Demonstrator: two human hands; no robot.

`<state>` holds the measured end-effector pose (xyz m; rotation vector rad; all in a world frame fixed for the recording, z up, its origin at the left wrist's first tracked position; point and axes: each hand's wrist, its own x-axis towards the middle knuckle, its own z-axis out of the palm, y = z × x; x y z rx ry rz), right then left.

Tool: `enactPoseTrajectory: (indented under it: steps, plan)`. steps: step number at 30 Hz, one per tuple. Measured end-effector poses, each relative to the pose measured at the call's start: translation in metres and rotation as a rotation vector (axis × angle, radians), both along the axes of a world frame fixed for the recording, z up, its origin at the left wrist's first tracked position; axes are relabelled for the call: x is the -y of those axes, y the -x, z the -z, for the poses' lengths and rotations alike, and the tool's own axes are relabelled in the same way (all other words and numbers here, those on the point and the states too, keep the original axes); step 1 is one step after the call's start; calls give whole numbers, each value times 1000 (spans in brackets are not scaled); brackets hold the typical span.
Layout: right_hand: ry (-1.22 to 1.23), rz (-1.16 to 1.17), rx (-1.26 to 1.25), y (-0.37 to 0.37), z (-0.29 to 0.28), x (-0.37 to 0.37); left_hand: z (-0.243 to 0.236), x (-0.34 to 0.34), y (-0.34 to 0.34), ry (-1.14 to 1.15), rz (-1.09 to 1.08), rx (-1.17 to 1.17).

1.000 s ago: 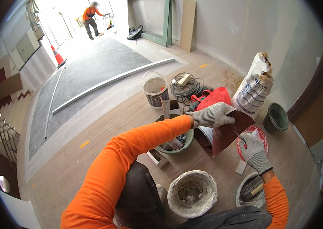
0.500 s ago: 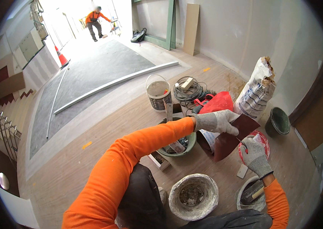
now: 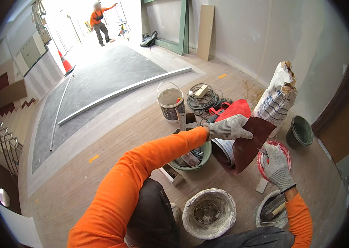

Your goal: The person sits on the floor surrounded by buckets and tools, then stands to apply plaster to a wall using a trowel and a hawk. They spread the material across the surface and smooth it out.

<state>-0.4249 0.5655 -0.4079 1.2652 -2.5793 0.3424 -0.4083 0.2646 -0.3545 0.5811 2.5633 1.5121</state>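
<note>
My left hand (image 3: 233, 128), in a grey knitted glove, grips the raised end of a reddish-brown sandpaper sheet (image 3: 252, 144). The sheet bends, its lower end by a roll (image 3: 224, 149) with a pale printed back. At the sheet's right edge is my gloved right hand (image 3: 277, 163), fingers closed. A thin tip shows by its fingers, but what it belongs to cannot be made out. Behind that hand stands a red-rimmed bucket (image 3: 287, 153), partly covered.
A plaster-crusted bucket (image 3: 191, 206) stands before me, beside a pail with a trowel (image 3: 268, 215). Left of the sandpaper is a green tub of tools (image 3: 202, 161). Beyond are a white bucket (image 3: 170, 108), coiled cable (image 3: 201, 101) and paper sack (image 3: 275, 97). A co-worker (image 3: 100, 25) stands far off.
The sandpaper sheet has turned and curves more along its right edge. My right hand has shifted up slightly along that edge. The distant co-worker has straightened and stretched out an arm.
</note>
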Motion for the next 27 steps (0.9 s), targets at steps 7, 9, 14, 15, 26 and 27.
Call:
enactPoseTrajectory:
  steps: [7, 9, 14, 15, 26, 27]
  plan:
    - [42, 18, 32, 0, -2, -10, 4, -6, 11, -155, 46, 105]
    - [31, 11, 81, 2, -1, -8, 10, -5, 8, -201, 31, 118]
    - [22, -27, 29, 2, -9, 2, 16, 11, 11, -131, 47, 207]
    - [-1, 6, 71, 0, -18, 2, 1, 5, 7, -125, 49, 190]
    - [-30, -89, -99, 9, -8, -14, -10, 1, 2, -55, -15, 199]
    - [-23, -91, -91, 9, -8, -14, -11, 1, 2, -41, -11, 186]
